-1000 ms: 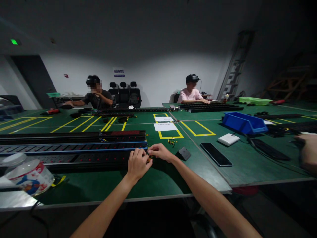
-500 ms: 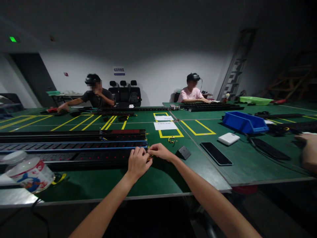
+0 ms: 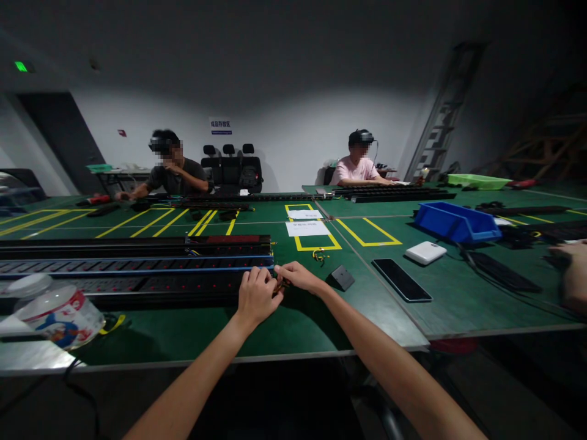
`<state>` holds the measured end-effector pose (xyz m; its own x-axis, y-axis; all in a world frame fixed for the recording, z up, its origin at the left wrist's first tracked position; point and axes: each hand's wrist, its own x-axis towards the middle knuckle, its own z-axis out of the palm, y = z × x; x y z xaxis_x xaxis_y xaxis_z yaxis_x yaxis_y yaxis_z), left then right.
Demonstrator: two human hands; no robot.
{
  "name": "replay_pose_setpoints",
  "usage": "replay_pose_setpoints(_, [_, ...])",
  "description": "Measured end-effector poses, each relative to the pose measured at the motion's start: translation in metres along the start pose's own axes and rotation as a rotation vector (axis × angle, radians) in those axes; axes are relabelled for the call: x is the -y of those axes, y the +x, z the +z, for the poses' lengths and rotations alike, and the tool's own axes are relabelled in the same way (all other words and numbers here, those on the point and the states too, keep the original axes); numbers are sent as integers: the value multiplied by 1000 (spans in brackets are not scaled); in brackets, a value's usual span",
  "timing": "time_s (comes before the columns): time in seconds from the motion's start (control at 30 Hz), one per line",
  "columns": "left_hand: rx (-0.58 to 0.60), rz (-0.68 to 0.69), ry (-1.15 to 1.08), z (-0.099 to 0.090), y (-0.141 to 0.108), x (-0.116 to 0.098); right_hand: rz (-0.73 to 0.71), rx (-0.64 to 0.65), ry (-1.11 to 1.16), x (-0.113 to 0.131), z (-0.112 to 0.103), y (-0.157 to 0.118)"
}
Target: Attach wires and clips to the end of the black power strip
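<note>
Long black strips with red dots (image 3: 197, 284) lie across the left of the green table, one edged in blue. At their right end my left hand (image 3: 258, 295) has its fingers bent round the end of the nearest strip and some small wires (image 3: 280, 285). My right hand (image 3: 296, 276) meets it from the right, thumb and fingers pinched at the same wires. What exactly the fingertips grip is partly hidden. Beyond my right hand lies a small bundle of yellow and black wires (image 3: 320, 255).
A black block (image 3: 340, 278), a phone (image 3: 402, 280), a white case (image 3: 425, 252) and a blue bin (image 3: 458, 223) stand on the right. A plastic jar (image 3: 62, 315) is at the left front. Two people sit across the table; another person's hand (image 3: 573, 275) shows at the right edge.
The view has shifted slightly. My hands stay together at the strip end, with small finger movements. The person across on the left has drawn the outstretched arm in.
</note>
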<state>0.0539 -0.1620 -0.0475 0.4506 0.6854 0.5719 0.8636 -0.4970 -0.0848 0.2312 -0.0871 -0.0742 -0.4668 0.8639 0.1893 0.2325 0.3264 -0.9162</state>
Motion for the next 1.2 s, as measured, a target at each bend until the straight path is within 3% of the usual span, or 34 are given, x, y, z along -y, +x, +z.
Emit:
replay_pose_setpoints(0.1, [0,-8,12,-1,0,-2,2,-33,-8,1,2,1])
replay_pose_setpoints(0.43, [42,-12,15,3,6,-11,199,-258,228,4,0,-2])
replay_pose_setpoints(1.2, [32,-65,29,7,4,-14,210,-260,215,7,0,-5])
